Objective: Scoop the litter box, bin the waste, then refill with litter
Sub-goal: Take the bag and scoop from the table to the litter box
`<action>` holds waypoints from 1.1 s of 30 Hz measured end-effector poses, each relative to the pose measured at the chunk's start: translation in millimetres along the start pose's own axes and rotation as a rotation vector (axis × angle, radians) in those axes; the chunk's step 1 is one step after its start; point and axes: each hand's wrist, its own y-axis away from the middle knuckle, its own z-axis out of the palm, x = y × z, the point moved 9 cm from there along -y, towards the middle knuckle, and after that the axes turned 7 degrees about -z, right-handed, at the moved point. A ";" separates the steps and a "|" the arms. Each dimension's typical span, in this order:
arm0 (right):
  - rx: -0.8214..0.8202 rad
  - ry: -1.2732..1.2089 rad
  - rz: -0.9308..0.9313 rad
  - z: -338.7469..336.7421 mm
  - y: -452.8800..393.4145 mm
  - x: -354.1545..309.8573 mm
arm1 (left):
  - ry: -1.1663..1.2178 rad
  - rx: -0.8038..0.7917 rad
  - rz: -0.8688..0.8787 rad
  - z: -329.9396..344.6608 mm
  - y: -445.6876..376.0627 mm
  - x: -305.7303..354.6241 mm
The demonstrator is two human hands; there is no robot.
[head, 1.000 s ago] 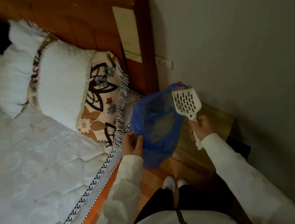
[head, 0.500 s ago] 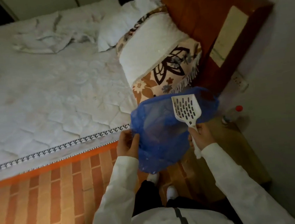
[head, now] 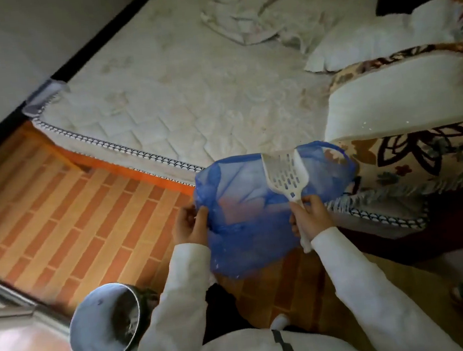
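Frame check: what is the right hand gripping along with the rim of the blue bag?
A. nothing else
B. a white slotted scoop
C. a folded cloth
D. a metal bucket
B. The right hand grips the handle of the white slotted scoop, which stands up against the open blue bag, while the left hand holds the bag's opposite edge.

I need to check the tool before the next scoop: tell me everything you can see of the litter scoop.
The litter scoop is white plastic by its look, with a flat slotted blade, raised side walls and a narrow handle. It points up and away, in front of the open blue bag. The right hand grips the handle; its end juts out below the hand. No waste shows on the blade.
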 end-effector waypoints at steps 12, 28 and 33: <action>-0.276 0.221 -0.163 259.6 -65.0 -100.5 | 0.194 0.290 0.059 -186.3 -122.1 65.5; -0.615 0.253 -0.174 577.9 -136.4 -193.8 | 0.328 0.648 0.106 -377.5 -288.6 116.8; -0.742 0.316 -0.199 682.6 -179.1 -235.3 | 0.324 0.775 0.121 -430.6 -354.0 142.9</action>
